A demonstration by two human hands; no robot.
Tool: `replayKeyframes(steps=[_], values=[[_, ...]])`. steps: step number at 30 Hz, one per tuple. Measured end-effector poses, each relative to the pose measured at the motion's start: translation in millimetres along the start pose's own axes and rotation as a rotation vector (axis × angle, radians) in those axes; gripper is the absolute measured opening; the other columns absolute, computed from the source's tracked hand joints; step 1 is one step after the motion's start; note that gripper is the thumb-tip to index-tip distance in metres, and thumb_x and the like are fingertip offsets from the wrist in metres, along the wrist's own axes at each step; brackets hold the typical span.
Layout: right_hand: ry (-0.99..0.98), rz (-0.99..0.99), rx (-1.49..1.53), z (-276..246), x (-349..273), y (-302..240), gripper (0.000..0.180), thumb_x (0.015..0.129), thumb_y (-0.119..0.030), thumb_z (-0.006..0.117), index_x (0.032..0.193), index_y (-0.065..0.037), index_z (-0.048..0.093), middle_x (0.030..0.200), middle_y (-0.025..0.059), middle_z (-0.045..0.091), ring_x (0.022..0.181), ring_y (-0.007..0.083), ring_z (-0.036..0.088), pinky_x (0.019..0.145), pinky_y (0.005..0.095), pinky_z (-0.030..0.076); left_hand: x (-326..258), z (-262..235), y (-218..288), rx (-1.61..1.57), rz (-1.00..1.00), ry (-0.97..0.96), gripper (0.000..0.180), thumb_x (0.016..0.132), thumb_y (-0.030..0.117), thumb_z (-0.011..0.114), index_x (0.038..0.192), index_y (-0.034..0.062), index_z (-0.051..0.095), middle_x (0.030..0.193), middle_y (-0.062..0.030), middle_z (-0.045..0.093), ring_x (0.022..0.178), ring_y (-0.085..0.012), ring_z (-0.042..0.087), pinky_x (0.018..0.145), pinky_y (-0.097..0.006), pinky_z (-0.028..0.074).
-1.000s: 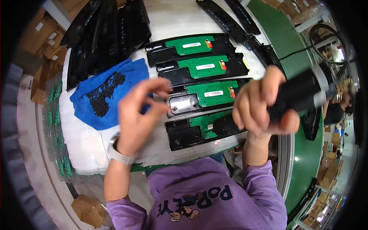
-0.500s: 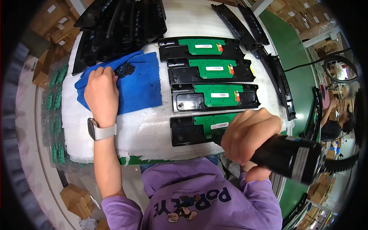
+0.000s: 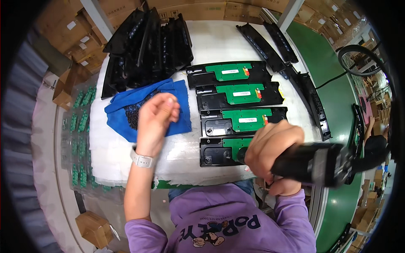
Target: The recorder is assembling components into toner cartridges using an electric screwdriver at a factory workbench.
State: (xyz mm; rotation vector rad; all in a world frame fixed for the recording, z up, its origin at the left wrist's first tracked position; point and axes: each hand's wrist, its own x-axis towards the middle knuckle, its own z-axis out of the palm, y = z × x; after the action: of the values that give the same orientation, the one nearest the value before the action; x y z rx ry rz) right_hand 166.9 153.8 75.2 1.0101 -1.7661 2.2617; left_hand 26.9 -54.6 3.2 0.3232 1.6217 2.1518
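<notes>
My left hand (image 3: pixel 156 122), a pale watch strap at its wrist, is closed in a pinch over the blue cloth (image 3: pixel 182 120). Anything between its fingertips is too small to make out. Small black screws (image 3: pixel 132 116) lie heaped on that cloth, partly covered by the hand. In my right hand (image 3: pixel 270 145) is a black electric screwdriver (image 3: pixel 306 163), held sideways and blurred. Its tip end points left, over the nearest black plastic panel (image 3: pixel 213 152). That panel carries a green circuit board (image 3: pixel 230 145), whose right part my right hand hides.
Beyond it, more black panels with green boards (image 3: pixel 242 94) lie in a column. Black housings (image 3: pixel 147 55) are piled at the far left. Long black strips (image 3: pixel 310 95) line the right side. Clear trays of green boards (image 3: pixel 80 139) stand left of the white-covered table (image 3: pixel 177 162).
My left hand has lifted off the screws and moved right, still pinched. The right hand with the screwdriver stays by the nearest panel. The whole view has shifted, showing more of the far side.
</notes>
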Motion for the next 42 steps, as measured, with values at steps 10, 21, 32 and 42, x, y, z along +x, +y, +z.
replayKeyframes(steps=[10,21,32,42], values=[[0.481,-0.493,0.044,0,25,4,0.04,0.085,-0.041,0.056,0.103,-0.009,0.041,0.06,-0.0033,0.047,0.04,0.0075,0.046,0.047,0.0257,0.043,-25,37,-10,-0.462,-0.349,-0.382,0.017,0.091,0.017,0.052,0.09,0.0002,0.052,0.08,-0.0022,0.05,0.067,-0.0082,0.043,0.06,-0.021,0.037],[0.573,-0.475,-0.015,8,22,19,0.041,0.085,-0.044,0.056,0.102,-0.01,0.039,0.06,-0.0025,0.046,0.04,0.0076,0.044,0.046,0.0262,0.042,-28,36,-17,-0.495,-0.403,-0.402,0.015,0.09,0.015,0.054,0.093,0.0001,0.053,0.084,-0.0047,0.055,0.067,-0.0089,0.046,0.062,-0.022,0.039],[0.557,-0.456,-0.118,23,15,16,0.041,0.083,-0.043,0.06,0.101,-0.011,0.04,0.06,-0.0024,0.047,0.044,0.0099,0.047,0.049,0.0271,0.043,-28,33,-20,-0.489,-0.409,-0.366,0.016,0.089,0.014,0.056,0.094,-0.0011,0.056,0.082,-0.0061,0.058,0.063,-0.0093,0.047,0.058,-0.022,0.039],[0.496,-0.468,0.083,1,7,7,0.04,0.086,-0.04,0.055,0.104,-0.008,0.039,0.063,-0.001,0.047,0.045,0.0091,0.045,0.051,0.0273,0.042,-36,49,-16,0.003,-0.328,-0.32,0.011,0.081,0.002,0.062,0.09,-0.0052,0.063,0.072,-0.0075,0.064,0.053,-0.0067,0.052,0.047,-0.019,0.039]])
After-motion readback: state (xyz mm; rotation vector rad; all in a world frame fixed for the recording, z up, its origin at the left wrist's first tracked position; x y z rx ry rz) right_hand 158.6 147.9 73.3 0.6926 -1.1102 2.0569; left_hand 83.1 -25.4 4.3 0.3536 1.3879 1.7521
